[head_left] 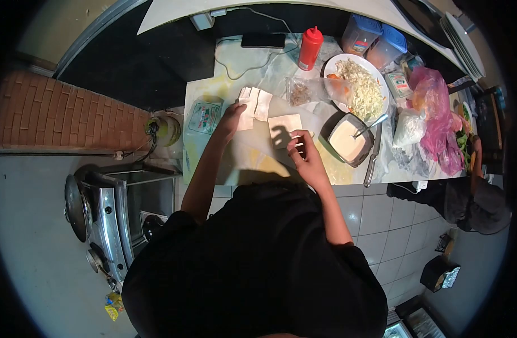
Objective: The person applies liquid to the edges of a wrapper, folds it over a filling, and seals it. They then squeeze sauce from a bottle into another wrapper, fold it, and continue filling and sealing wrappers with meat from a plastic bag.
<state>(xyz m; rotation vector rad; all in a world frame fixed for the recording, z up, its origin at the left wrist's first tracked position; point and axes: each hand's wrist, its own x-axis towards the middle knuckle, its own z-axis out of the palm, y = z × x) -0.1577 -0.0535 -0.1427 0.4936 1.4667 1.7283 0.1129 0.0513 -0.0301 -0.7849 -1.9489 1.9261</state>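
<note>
My left hand (pixel 231 119) grips the left edge of some pale cream wrapper sheets (pixel 261 106), which look like folded or overlapping strips. Right of them, a single square wrapper (pixel 285 123) lies flat on the counter, with a hand's shadow across it. Just over its lower right corner is my right hand (pixel 306 158), fingers curled toward the thumb around a small whitish bit too small to name. A square dark bowl of creamy batter (pixel 347 141) stands to the right, with a spoon (pixel 371 125) leaning in it.
Behind are a plate (pixel 329 69) of shredded vegetables, a clear bag (pixel 301 93), a red squeeze bottle (pixel 311 48) and a phone (pixel 263 40). A knife (pixel 372 163) lies beside the bowl, near pink plastic bags (pixel 430 118). Another person (pixel 478 203) is at far right.
</note>
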